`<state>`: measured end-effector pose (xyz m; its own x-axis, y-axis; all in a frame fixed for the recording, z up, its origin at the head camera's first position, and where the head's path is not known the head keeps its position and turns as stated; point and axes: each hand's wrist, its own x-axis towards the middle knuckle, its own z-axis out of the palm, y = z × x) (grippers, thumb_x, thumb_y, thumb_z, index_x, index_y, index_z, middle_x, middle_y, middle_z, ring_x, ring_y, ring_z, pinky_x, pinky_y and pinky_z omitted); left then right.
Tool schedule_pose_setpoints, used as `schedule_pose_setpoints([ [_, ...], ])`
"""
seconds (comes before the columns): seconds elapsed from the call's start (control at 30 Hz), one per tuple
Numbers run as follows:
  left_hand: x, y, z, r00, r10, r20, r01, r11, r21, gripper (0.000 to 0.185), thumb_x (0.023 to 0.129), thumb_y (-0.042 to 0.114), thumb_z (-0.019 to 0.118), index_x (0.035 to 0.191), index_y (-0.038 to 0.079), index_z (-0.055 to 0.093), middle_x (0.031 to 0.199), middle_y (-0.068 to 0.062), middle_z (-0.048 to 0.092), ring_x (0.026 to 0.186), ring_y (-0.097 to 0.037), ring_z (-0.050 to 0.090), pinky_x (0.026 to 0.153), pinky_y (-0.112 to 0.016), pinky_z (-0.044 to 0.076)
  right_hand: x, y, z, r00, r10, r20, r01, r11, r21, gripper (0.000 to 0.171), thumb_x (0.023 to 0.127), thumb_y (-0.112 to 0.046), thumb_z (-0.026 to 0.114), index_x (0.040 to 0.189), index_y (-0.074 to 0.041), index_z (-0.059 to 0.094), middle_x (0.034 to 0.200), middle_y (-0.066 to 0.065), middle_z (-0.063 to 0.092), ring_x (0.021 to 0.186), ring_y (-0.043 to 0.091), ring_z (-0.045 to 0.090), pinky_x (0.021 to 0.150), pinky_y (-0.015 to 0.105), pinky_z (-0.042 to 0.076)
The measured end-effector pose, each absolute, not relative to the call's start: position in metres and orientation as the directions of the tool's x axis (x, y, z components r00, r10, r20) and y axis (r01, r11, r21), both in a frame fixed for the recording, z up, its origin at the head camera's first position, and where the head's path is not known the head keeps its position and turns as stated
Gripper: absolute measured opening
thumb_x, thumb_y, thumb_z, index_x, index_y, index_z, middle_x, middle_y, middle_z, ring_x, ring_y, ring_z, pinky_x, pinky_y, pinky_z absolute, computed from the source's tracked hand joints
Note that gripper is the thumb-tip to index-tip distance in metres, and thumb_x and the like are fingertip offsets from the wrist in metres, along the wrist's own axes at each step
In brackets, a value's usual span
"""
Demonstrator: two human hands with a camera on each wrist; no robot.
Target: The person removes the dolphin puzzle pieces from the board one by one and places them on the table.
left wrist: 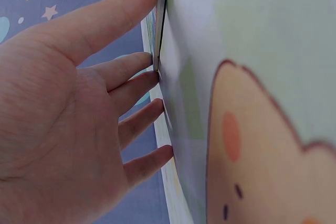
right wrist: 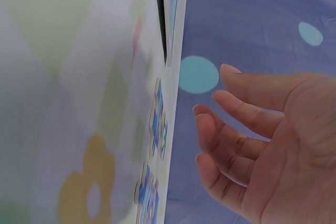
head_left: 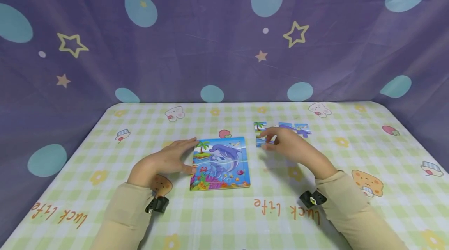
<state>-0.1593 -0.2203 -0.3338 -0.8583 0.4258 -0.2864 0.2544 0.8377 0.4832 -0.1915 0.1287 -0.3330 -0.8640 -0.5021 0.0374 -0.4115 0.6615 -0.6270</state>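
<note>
So the dolphin puzzle board (head_left: 220,164) lies flat around the middle of the worktop (head_left: 217,222), well in from the left and right edges. The left hand (head_left: 166,160) is at its left side, grip relaxed: fingers pretty much straight, thumb on the board's left edge, fingertips by the far left corner. Closer to the worktop's far edge, right of the board, there's a bunch of loose puzzle pieces (head_left: 302,129), palm tree and dolphin bits included. The right hand (head_left: 291,146) hovers over that bunch with fingers loosely bent; looks like that grip is released, with nothing between the fingers in the right wrist view. It covers part of the bunch, so I can't really count them. Beige sleeves (head_left: 121,211), black wrist gadgets (head_left: 157,204), and a purple starry curtain (head_left: 210,51) behind the far edge.
</note>
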Motion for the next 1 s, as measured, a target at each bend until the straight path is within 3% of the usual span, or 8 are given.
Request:
schedule_pose_setpoints([
  [0.2, -0.158, -0.221, -0.333, -0.859, 0.426, -0.283, 0.254, 0.836, 0.487, 0.091, 0.087, 0.040, 0.076, 0.156, 0.003, 0.028, 0.162, -0.018, 0.020, 0.146, -0.044, 0.015, 0.114, -0.065, 0.017, -0.187, 0.117, -0.336, -0.844, -0.531, 0.079, -0.449, 0.618, -0.646, 0.026, 0.091, -0.008, 0.071, 0.115, 0.002, 0.069, 0.095, 0.009, 0.068, 0.075, 0.016, 0.058, 0.069, 0.031, 0.048],
  [0.7, -0.158, -0.220, -0.331, -0.859, 0.430, -0.276, 0.262, 0.835, 0.484, 0.091, 0.087, 0.038, 0.076, 0.155, 0.002, 0.029, 0.162, -0.018, 0.021, 0.146, -0.045, 0.016, 0.114, -0.064, 0.017, -0.178, 0.096, -0.338, -0.841, -0.536, 0.071, -0.426, 0.576, -0.697, 0.025, 0.092, -0.011, 0.072, 0.115, -0.002, 0.069, 0.106, 0.007, 0.068, 0.083, 0.016, 0.061, 0.074, 0.032, 0.049],
  [1.0, -0.159, -0.222, -0.332, -0.857, 0.437, -0.272, 0.272, 0.833, 0.482, 0.090, 0.087, 0.038, 0.076, 0.155, 0.002, 0.029, 0.161, -0.019, 0.021, 0.146, -0.045, 0.016, 0.114, -0.064, 0.016, -0.179, 0.085, -0.338, -0.820, -0.572, 0.009, -0.413, 0.582, -0.701, 0.026, 0.090, -0.008, 0.074, 0.115, -0.005, 0.069, 0.102, 0.008, 0.067, 0.076, 0.013, 0.060, 0.064, 0.028, 0.050],
])
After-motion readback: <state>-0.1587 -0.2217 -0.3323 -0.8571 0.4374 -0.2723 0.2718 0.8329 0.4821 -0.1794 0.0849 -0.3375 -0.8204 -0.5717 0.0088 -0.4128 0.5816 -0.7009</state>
